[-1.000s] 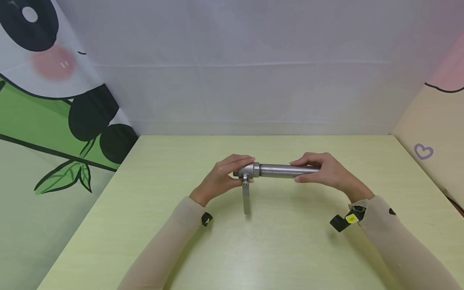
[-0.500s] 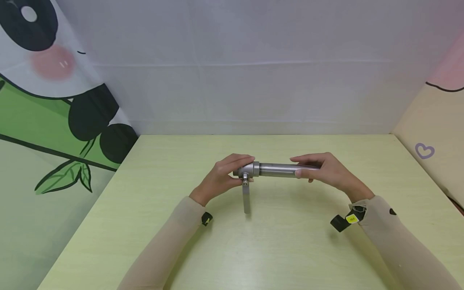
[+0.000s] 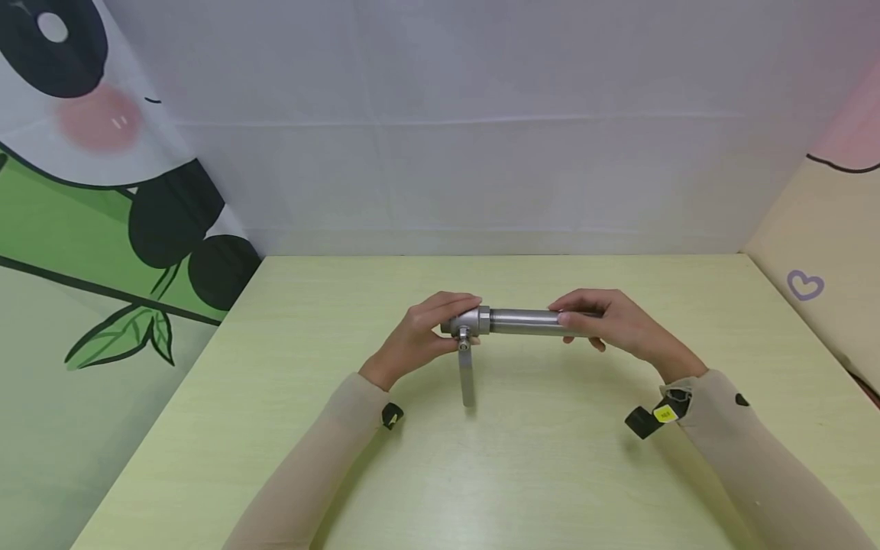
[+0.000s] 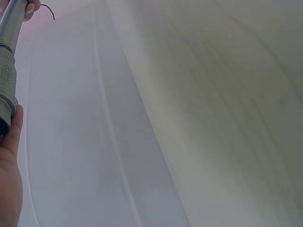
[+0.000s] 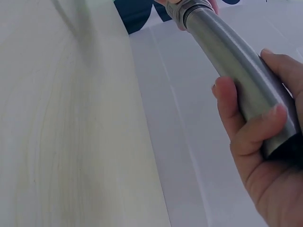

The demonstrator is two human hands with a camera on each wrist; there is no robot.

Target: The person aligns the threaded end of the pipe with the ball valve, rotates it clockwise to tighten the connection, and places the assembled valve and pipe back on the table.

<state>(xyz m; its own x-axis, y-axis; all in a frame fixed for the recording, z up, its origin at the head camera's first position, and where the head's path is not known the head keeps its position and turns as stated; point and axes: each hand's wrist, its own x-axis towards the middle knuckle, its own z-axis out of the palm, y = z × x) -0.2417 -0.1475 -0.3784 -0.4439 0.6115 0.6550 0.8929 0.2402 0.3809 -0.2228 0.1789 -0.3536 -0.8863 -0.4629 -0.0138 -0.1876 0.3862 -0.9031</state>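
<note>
A steel ball valve (image 3: 474,321) with a flat lever handle (image 3: 467,378) hanging toward the person is gripped by my left hand (image 3: 422,332), fingers over the top and thumb beneath. From the valve's hex end a smooth steel pipe (image 3: 525,321) runs level to the right. My right hand (image 3: 622,325) holds that pipe near its far end, thumb on the near side, fingertips showing below. In the right wrist view its fingers curl round the pipe (image 5: 232,56), whose dark open end is by the palm. Raised lettering shows on the valve body (image 4: 6,73) in the left wrist view.
Valve and pipe are held above a pale wooden table (image 3: 440,473). A grey-white cloth wall (image 3: 481,176) rises behind it, with printed cartoon panels (image 3: 103,229) on the left. Black wrist cameras (image 3: 642,422) sit at both beige sleeves.
My right thumb has rolled up from under the pipe onto its near face, and fingertips have come into view below it. The left hand and valve stay nearly still.
</note>
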